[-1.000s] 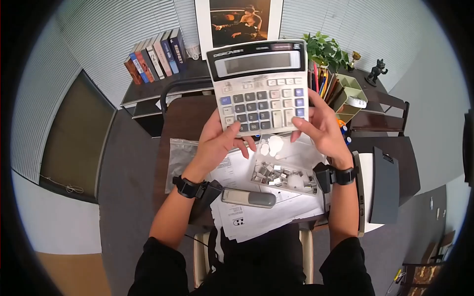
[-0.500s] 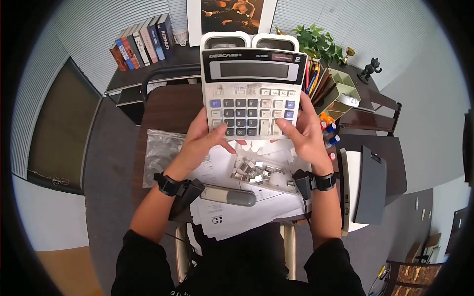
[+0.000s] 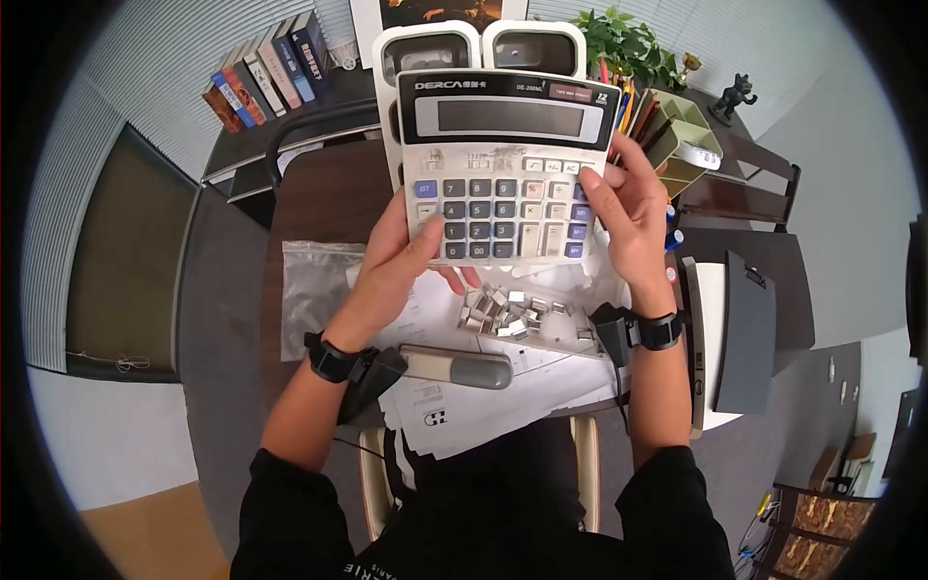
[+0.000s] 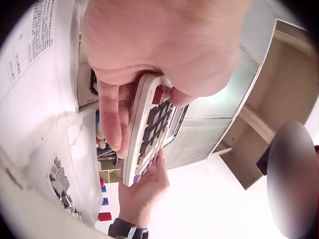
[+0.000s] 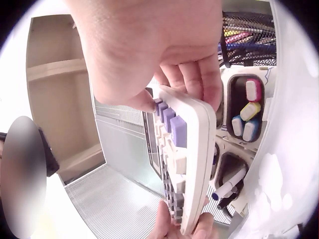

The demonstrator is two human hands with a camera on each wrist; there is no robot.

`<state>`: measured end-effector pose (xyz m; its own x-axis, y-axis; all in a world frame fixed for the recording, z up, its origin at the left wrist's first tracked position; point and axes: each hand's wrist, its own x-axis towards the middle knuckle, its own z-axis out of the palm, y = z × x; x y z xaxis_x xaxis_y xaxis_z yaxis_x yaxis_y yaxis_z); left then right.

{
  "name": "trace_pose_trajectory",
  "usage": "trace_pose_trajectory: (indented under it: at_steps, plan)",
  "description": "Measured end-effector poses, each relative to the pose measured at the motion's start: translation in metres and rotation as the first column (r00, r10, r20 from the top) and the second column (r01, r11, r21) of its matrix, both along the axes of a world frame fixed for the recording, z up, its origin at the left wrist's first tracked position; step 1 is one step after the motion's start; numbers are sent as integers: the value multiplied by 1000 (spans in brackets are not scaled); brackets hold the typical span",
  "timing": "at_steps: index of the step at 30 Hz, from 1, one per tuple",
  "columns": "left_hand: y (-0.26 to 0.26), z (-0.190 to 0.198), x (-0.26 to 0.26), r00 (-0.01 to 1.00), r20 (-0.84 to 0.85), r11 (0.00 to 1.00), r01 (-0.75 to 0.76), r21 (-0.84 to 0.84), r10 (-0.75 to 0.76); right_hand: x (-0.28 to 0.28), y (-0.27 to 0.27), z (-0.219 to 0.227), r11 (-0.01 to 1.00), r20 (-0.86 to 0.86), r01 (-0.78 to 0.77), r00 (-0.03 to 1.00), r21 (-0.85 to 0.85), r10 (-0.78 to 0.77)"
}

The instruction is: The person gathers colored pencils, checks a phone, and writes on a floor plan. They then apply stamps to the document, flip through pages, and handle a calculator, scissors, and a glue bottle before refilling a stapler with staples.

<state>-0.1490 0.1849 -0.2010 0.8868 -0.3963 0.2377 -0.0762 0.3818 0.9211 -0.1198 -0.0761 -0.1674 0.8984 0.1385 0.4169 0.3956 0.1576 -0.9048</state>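
A white desk calculator (image 3: 468, 157) with a black top panel is held upright, face toward the head camera, above the table. My left hand (image 3: 391, 271) grips its lower left corner, thumb on the front by the keys and fingers behind. On the right edge, my right hand (image 3: 633, 227) holds it with the thumb at the upper right keys. In the right wrist view, several fingers (image 5: 192, 79) reach behind the casing. Below the calculator, a clear plastic box (image 3: 541, 338) contains small silvery metal pieces. A white organizer (image 3: 382, 58) with dark compartments stands behind, partly hidden.
Printed papers (image 3: 464, 425) lie under a grey-and-white elongated device (image 3: 454, 367). A clear plastic bag (image 3: 314, 300) is at the table's left. Books (image 3: 266, 72) and a plant (image 3: 623, 48) stand at the back. A green pen holder (image 3: 686, 121) is at back right.
The right thumb has moved up the calculator's right side from the lower keys. The calculator appears slightly larger, and the white organizer has come into view behind it. The left hand keeps its grip.
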Motion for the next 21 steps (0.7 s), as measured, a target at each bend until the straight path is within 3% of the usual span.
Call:
trace_pose_trajectory:
  at_steps: [7, 9, 11, 12, 21]
  plan:
    - [-2, -8, -2, 993, -88, 992, -91, -91, 83, 3, -3, -1, 997, -11, -47, 999, -53, 47]
    - [3, -12, 0, 994, -82, 996, -77, -34, 74, 2, -5, -3, 996, -25, -77, 997, -37, 76]
    - [4, -7, -1, 996, -77, 992, 33, -123, -42, 2, -9, -8, 997, -21, -68, 998, -42, 67]
    - [0, -8, 0, 995, -98, 992, -43, -119, 32, 1, -10, -8, 996, -11, -86, 996, -26, 85]
    - [-3, -4, -4, 993, -65, 991, -104, -83, 99, 1, -9, -6, 997, -30, -63, 998, -46, 61]
